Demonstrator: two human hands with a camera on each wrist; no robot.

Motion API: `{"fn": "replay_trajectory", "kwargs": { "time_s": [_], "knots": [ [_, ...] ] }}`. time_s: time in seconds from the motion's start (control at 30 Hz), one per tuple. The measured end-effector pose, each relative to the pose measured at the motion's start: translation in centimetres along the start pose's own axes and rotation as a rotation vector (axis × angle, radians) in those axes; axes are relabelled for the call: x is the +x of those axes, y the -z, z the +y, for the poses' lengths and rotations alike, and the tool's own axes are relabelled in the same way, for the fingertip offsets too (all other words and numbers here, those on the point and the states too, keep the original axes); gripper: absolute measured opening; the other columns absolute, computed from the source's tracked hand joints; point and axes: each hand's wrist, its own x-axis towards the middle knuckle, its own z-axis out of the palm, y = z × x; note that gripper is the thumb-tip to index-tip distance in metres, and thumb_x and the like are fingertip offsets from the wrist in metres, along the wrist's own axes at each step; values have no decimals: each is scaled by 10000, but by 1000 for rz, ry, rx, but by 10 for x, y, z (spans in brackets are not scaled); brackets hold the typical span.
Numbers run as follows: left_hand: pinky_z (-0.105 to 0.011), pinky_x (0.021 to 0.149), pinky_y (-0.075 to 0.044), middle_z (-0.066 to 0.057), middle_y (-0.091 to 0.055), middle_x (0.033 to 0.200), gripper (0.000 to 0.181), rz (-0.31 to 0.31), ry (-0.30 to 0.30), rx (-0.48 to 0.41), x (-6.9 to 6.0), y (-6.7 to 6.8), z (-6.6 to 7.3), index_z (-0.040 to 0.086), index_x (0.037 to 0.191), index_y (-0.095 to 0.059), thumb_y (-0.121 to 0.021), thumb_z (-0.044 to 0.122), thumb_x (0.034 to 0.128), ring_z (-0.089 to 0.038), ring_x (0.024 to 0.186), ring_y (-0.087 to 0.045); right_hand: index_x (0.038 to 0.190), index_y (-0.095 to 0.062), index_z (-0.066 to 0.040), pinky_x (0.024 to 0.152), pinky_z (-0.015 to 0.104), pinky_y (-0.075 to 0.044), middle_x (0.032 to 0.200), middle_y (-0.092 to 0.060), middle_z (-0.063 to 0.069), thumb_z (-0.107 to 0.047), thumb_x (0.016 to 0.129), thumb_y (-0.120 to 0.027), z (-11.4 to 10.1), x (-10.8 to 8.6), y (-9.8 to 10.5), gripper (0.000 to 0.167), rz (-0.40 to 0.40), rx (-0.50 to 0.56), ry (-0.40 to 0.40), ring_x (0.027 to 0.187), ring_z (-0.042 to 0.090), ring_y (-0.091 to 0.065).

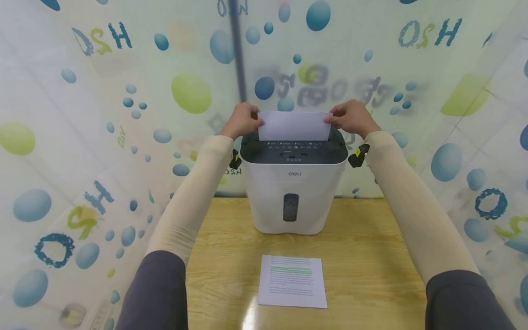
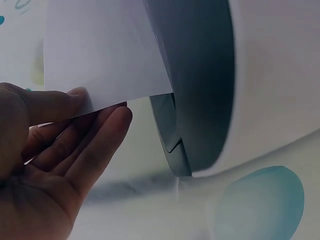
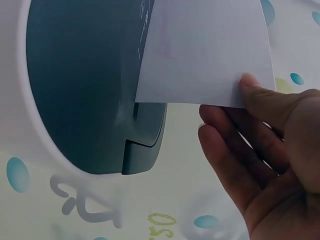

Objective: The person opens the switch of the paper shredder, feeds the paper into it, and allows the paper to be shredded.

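Observation:
A white sheet of paper (image 1: 294,126) stands upright in the slot on top of a white shredder (image 1: 268,197) with a dark lid (image 1: 294,153). My left hand (image 1: 242,121) pinches the sheet's left edge, and my right hand (image 1: 353,118) pinches its right edge. In the left wrist view the left thumb lies on the sheet (image 2: 105,50), with the fingers of the hand (image 2: 55,145) behind and below it. The right wrist view shows the right hand (image 3: 270,145) holding the sheet (image 3: 205,55) by its outer corner. The sheet's lower edge is hidden inside the slot.
A printed page (image 1: 292,282) with green highlighted lines lies flat on the wooden table (image 1: 222,256), in front of the shredder. Patterned curtains (image 1: 165,91) hang right behind the shredder and along both sides.

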Motion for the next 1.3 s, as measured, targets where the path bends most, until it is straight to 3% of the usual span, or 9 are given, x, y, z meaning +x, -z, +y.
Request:
{"fn": "replay_trajectory", "kwargs": {
  "time_s": [0.23, 0.43, 0.7, 0.93, 1.3],
  "knots": [
    [-346, 763, -520, -154, -725, 992, 246, -101, 66, 50, -1, 1, -3, -3, 1134, -729, -657, 183, 991, -269, 877, -708, 1201, -745, -58, 882, 466, -510, 1146, -752, 197, -346, 1011, -653, -2, -3, 1, 357, -39, -107, 74, 1018, 320, -663],
    [-429, 966, -543, -139, -720, 1216, 409, -179, 95, 60, -2, 1, -2, 34, 1318, -672, -654, 287, 998, -253, 1013, -705, 1264, -721, -79, 962, 516, -523, 1203, -733, 194, -343, 1029, -615, -5, -6, 1, 369, -86, -146, 77, 1098, 335, -672],
    [-459, 1021, -520, -114, -651, 1345, 456, -219, 98, 39, -10, -7, 7, 97, 1378, -627, -637, 366, 1010, -280, 1202, -627, 1343, -667, -68, 1049, 585, -482, 1279, -694, 209, -411, 1041, -569, -1, -15, -1, 468, -140, -176, 46, 1185, 388, -631],
    [-488, 1048, -501, -143, -588, 1436, 564, -155, 106, 21, -15, 0, 8, 138, 1440, -563, -649, 461, 986, -313, 1285, -580, 1425, -591, -84, 1101, 608, -435, 1428, -601, 203, -515, 1038, -521, -5, -15, 2, 583, -137, -156, 46, 1308, 402, -553],
    [-533, 1209, -342, -83, -337, 1661, 883, -76, 64, 60, -27, 12, 10, 241, 1603, -343, -620, 695, 898, -306, 1523, -345, 1581, -388, -158, 1165, 637, -349, 1647, -366, 145, -666, 977, -516, -7, -25, 8, 799, -161, -128, 70, 1492, 389, -379]
  ]
}}
